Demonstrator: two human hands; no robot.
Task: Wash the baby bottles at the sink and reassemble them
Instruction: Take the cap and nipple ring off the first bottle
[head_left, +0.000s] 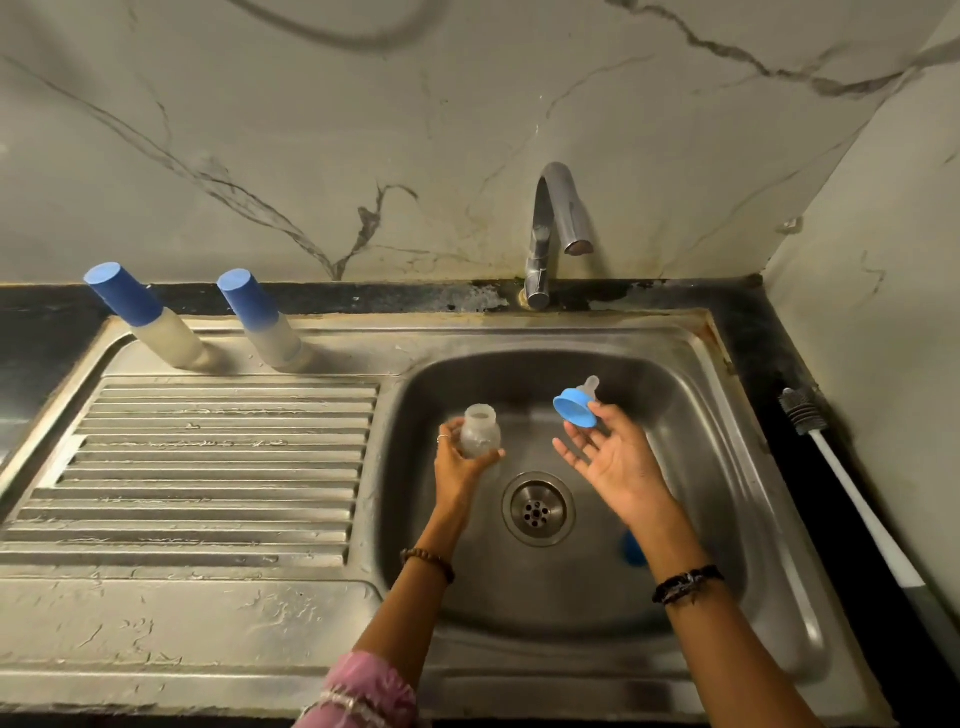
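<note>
Head view: you stand at a steel sink (691, 395), both hands out over the basin, the drain (537, 509) below and between them.
Left hand (460, 467): fingers curled round the lower body of an open bottle (480, 434), clear plastic, upright, mouth uncovered, left of the drain.
Right hand (615, 457): palm up, fingers mostly straight; the blue collar with teat (574, 408) sits at the fingertips, tilted, teat pointing far-right. You seem to pinch its rim lightly, though the thumb contact is not plain.
Gap: bottle and collar are apart, near each other, at about the same height.
Other bottles: two capped bottles (140, 317) (260, 322) stand at the far left edge of the drainboard (223, 467), blue caps on.
Blue part in basin: something blue (632, 550) lies near-right of the drain, half hidden by your right forearm; probably the cap.
Brush: a bottle brush (852, 483) lies on the counter right of the sink.
Tap (558, 228): no water running.
Handling, bottle: likely light, stiff, thin-walled; slippery if wet. Hold round the body, not the threaded neck.
Handling, collar: rigid ring, soft teat. Take it by the ring's outer edge; squeezing the teat would deform it and soil it.
Step, judged: collar off; washing or refitting this bottle comes next.
</note>
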